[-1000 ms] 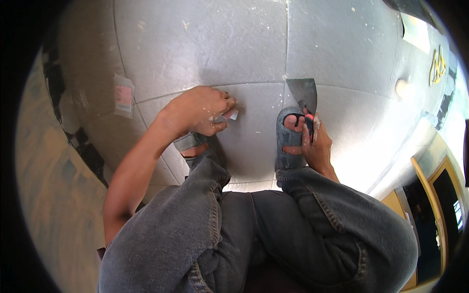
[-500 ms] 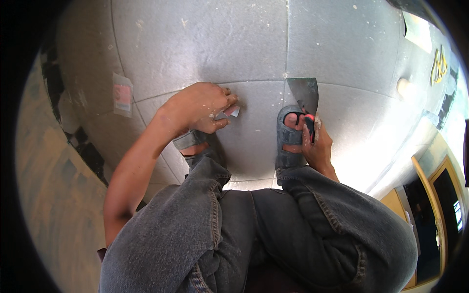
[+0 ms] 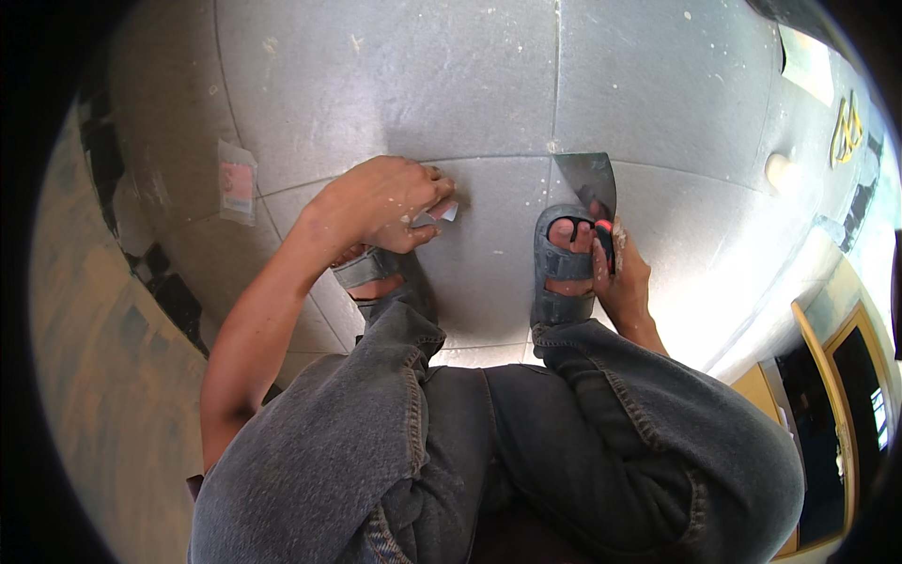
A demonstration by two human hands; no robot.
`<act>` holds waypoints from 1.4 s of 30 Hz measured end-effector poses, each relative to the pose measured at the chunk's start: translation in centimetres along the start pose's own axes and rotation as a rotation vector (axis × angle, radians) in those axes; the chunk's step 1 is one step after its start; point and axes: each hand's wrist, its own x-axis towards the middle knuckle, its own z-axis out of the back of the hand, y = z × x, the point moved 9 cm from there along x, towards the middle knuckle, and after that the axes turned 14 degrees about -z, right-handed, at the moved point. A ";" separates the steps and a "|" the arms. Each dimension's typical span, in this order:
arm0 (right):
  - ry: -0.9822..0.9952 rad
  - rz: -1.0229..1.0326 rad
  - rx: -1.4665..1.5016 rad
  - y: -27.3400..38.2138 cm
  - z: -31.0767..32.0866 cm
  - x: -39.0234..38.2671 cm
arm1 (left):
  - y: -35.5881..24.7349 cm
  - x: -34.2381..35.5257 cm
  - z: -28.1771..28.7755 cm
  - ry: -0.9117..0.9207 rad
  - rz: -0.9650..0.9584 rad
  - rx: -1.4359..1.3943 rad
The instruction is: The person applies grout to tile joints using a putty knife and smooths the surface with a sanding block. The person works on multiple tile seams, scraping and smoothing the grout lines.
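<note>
My left hand (image 3: 387,202) is closed over the floor beside my left sandal (image 3: 366,271), fingers curled and pinching a small pink-and-white scrap of packet (image 3: 442,212). In my right hand (image 3: 628,282) is a putty knife (image 3: 590,179) with a black and red handle. Its wide metal blade points away from me, just past the toes of my right sandal (image 3: 562,254). Part of the handle is hidden by my fingers. Both hands have pale dried specks on them.
Grey floor tiles (image 3: 451,85) with pale specks stretch ahead. A clear packet with a pink label (image 3: 237,183) lies at the left. Off to the right are a whitish round object (image 3: 778,169), a yellow looped thing (image 3: 847,130) and a wooden-framed opening (image 3: 836,395).
My right hand and the putty knife have shifted slightly to the right, uncovering more of the right sandal. My left hand has stayed almost in place with the scrap.
</note>
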 end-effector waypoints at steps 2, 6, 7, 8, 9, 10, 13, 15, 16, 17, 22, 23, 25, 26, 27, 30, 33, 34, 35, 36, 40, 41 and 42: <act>-0.011 0.011 -0.058 -1.3 0.2 0.6 | 0.0 0.2 0.0 0.010 -0.015 -0.011; 0.050 0.020 -0.001 -1.3 0.6 2.0 | -0.3 0.1 0.2 -0.002 -0.018 -0.021; 0.068 0.039 -0.013 -1.2 0.7 1.9 | -0.2 0.1 0.2 -0.017 -0.024 -0.009; 0.085 0.059 -0.026 -1.1 0.8 1.6 | -0.2 0.0 0.2 -0.033 -0.029 0.004; 0.105 0.078 -0.038 -1.3 0.8 1.4 | -0.2 -0.1 0.2 -0.038 -0.026 0.007; 0.103 0.082 -0.051 -1.7 1.0 1.6 | -0.1 -0.2 0.1 -0.043 -0.023 0.009; 0.116 0.120 -0.110 -3.0 1.5 2.1 | -0.2 -0.2 0.3 0.007 0.002 0.000; 0.140 0.187 -0.162 -2.8 1.9 2.8 | -0.2 -0.2 0.2 0.027 0.007 0.003; 0.127 0.250 -0.131 -1.8 2.3 3.1 | -0.2 -0.2 0.2 0.020 0.003 0.011; 0.150 0.267 -0.127 -1.7 2.3 3.3 | -0.3 -0.2 0.1 0.012 -0.003 0.020; 0.253 0.349 -0.259 -1.9 2.7 5.1 | -0.2 -0.4 0.0 -0.020 0.009 0.012; 0.272 0.351 -0.318 -2.1 2.6 5.6 | -0.2 -0.4 0.1 -0.021 0.012 0.006; 0.294 0.405 -0.381 -2.3 3.0 6.3 | -0.5 -0.4 0.3 0.015 0.025 0.008; 0.306 0.432 -0.412 -2.3 3.0 6.6 | -0.6 -0.4 0.3 0.033 0.031 0.009; 0.300 0.434 -0.430 -1.9 3.2 6.9 | -0.5 -0.5 0.1 0.017 0.037 0.012; 0.316 0.416 -0.523 -1.8 3.4 8.0 | -0.2 -0.8 -0.6 0.012 0.059 0.009; 0.327 0.463 -0.519 -1.3 4.0 8.5 | -0.3 -0.6 -0.7 0.046 0.076 0.000; 0.319 0.509 -0.496 -1.0 4.3 8.8 | -0.3 -0.6 -0.7 0.028 0.071 0.005; 0.311 0.554 -0.474 -0.9 4.7 9.2 | -0.2 -0.5 -0.6 0.011 0.066 0.010; 0.302 0.602 -0.448 -0.5 4.9 9.3 | -0.3 -0.6 -0.6 -0.009 0.062 0.014; 0.370 0.568 -0.631 -0.9 4.2 9.7 | -0.5 -0.5 -0.3 -0.025 0.063 0.006; 0.352 0.572 -0.618 -1.0 4.3 10.2 | -0.5 -0.4 -0.3 -0.013 0.068 -0.002; 0.335 0.577 -0.604 -0.8 4.4 10.7 | -0.5 -0.5 -0.3 -0.027 0.063 0.004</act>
